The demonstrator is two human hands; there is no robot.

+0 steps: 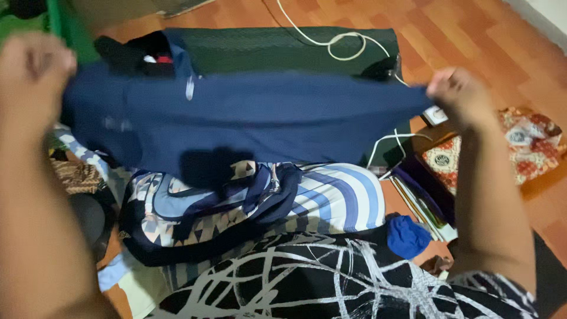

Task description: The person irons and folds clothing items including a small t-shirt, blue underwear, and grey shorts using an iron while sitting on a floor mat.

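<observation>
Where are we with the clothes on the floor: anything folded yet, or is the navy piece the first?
No folded stack shows. In hand: the navy garment is stretched flat between the left hand and the right hand, each gripping an end. Still loose below it: a patterned blue-and-white heap, a striped piece and a small blue item, all crumpled.

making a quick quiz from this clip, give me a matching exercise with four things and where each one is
Things:
1. navy garment
2. white cable
3. blue cloth ball
4. striped fabric

Places:
A. looped on the dark green mat
B. stretched between left hand and right hand
C. in the pile under the garment
D. low right, beside the right forearm

Pairs: 1-B, 2-A, 3-D, 4-C
</observation>
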